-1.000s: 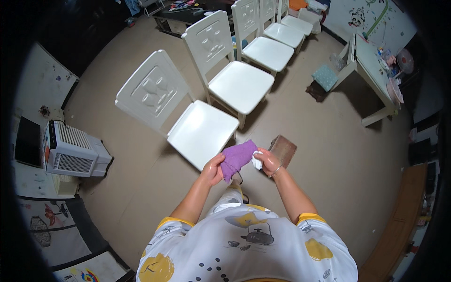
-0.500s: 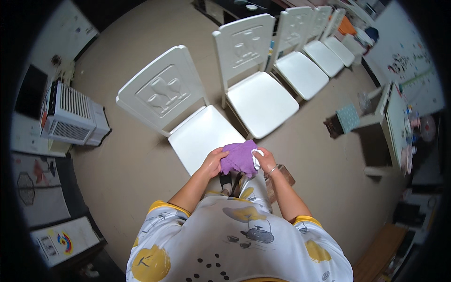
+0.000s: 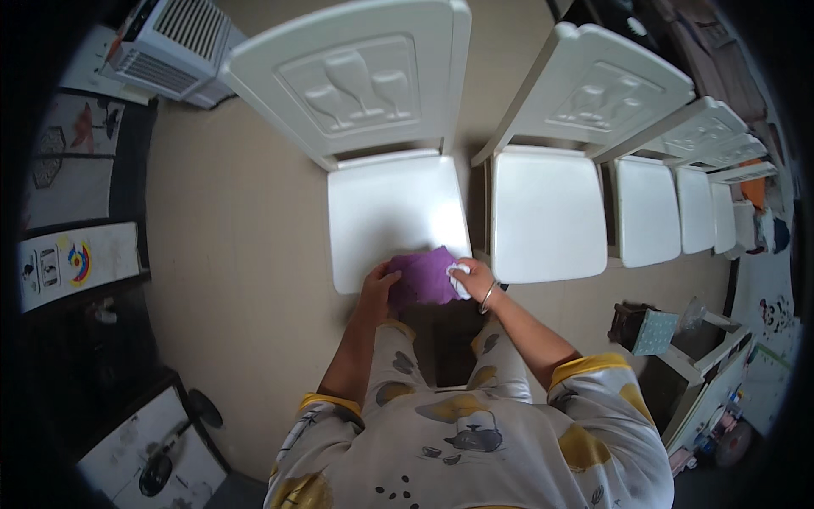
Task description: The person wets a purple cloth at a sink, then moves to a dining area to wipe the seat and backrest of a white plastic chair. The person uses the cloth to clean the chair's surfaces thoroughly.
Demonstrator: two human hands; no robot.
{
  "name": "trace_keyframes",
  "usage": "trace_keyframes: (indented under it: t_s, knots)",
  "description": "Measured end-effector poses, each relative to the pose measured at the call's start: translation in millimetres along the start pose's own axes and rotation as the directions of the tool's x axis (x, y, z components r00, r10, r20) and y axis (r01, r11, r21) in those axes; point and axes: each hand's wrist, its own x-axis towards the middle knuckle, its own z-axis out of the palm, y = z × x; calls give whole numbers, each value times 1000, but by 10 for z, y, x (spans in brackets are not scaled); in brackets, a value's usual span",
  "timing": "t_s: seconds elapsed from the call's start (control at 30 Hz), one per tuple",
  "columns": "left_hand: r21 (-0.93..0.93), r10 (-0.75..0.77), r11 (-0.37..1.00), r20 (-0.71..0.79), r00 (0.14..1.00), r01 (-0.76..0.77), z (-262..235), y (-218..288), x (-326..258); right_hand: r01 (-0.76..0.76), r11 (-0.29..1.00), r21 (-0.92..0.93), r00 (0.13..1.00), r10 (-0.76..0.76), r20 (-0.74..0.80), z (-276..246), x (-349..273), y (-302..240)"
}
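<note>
A purple cloth [image 3: 421, 275] is stretched between both my hands at the front edge of a white chair seat [image 3: 392, 209]. My left hand [image 3: 377, 284] grips its left side. My right hand [image 3: 471, 278], with a bracelet on the wrist, grips its right side together with a small white thing [image 3: 459, 273]; I cannot tell what that is. The chair has a carved back [image 3: 356, 78] and stands straight in front of me.
A row of several more white chairs [image 3: 547, 204] runs to the right. A white heater [image 3: 174, 51] stands at the upper left. Pictures and boards [image 3: 72, 259] lean along the left. A small table [image 3: 704, 373] and a teal box [image 3: 655, 331] stand at the right.
The view has swung and closed in on the nearest chair. My hands with the purple cloth have come down to the front edge of its seat.
</note>
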Motion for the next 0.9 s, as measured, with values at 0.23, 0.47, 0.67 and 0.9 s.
trace_keyframes:
  t_s: [0.23, 0.47, 0.67, 0.9]
  knots:
    - [205, 165, 970, -146, 975, -133, -91, -583, 972, 96, 995, -10, 993, -95, 75, -475, 740, 142]
    - [304, 231, 936, -159, 960, -175, -350, -672, 1594, 131, 991, -33, 988, -127, 86, -426, 1516, 413]
    - [831, 744, 361, 17, 668, -423, -483, -548, 2117, 503, 737, -452, 814, -579, -39, -515, 1885, 109]
    - [802, 502, 257, 367, 784, -540, -424, -500, 2344, 557, 778, -291, 825, -558, 88, -543, 2514, 43]
